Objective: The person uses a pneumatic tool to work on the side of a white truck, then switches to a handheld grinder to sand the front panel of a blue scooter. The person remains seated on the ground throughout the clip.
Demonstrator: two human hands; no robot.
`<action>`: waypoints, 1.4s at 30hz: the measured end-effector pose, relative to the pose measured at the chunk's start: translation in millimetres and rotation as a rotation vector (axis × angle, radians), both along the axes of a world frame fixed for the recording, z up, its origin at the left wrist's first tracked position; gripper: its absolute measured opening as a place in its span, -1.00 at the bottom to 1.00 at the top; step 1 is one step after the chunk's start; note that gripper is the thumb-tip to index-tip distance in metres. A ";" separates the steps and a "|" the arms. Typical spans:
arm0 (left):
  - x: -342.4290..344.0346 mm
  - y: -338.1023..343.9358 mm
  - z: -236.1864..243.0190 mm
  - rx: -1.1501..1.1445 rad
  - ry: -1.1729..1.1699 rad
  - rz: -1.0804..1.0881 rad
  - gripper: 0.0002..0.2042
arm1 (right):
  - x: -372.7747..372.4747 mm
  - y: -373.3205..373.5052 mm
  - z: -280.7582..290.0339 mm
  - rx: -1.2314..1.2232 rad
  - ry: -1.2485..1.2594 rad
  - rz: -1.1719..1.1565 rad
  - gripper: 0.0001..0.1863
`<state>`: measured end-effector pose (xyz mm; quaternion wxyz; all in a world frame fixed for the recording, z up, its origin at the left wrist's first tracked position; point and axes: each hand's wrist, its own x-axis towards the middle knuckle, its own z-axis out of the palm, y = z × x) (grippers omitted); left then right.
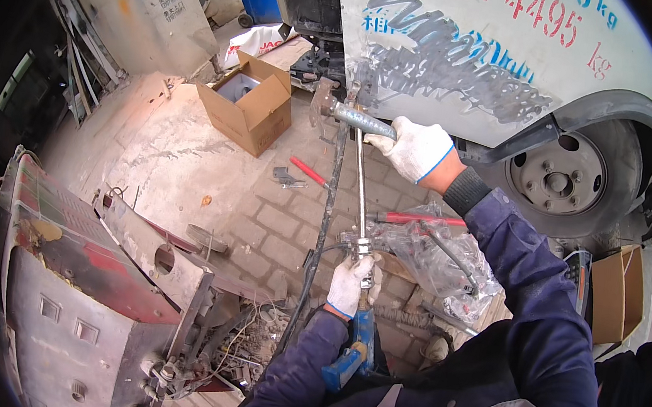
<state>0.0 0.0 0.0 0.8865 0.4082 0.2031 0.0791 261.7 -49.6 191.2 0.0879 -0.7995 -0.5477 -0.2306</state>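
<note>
The person's right hand [417,151] has its fingers closed round a hammer [358,119] near the truck [493,71]; the left hand [350,285] grips a long metal tool [360,182] low down. Slack fingers could let the hammer twist and slip.

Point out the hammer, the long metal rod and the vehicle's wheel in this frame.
Hammer [360,120]: head view, on the handle, near its striking end.
Long metal rod [362,182]: head view, about midway along the bare shaft.
Vehicle's wheel [557,182]: head view, on the central hub.
</note>
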 end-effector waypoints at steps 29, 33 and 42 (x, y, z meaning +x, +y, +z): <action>-2.9 0.3 5.6 0.010 0.001 0.011 -0.51 | 8.7 19.2 19.3 -0.155 -0.113 0.019 -0.47; -2.3 0.3 9.0 0.027 -0.009 0.016 -0.51 | 4.9 11.8 21.4 -0.132 0.134 -0.095 -0.60; -2.1 -0.4 6.1 -0.017 -0.005 0.015 -0.57 | 8.9 7.1 28.5 0.023 0.115 -0.012 -0.33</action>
